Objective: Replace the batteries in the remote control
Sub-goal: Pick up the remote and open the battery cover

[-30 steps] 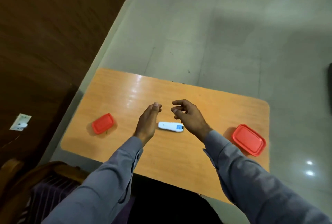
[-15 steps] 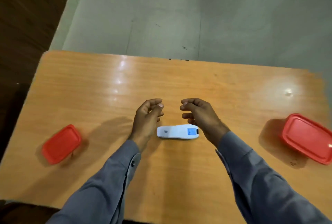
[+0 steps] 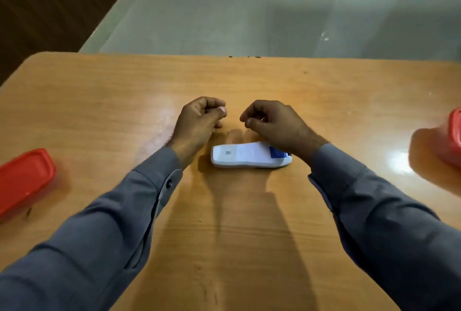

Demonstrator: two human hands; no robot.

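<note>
Lower left hand (image 3: 199, 121) and right hand (image 3: 272, 123), both curled and empty, onto white remote control (image 3: 239, 156) lying back-up mid-worktop (image 3: 99, 101) just near side of them; steady body with left, thumb battery cover off with right.

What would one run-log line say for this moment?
remote control: flat on table, label side up, not held | left hand: curled, empty | right hand: curled, empty | step: pickup not yet begun
</note>
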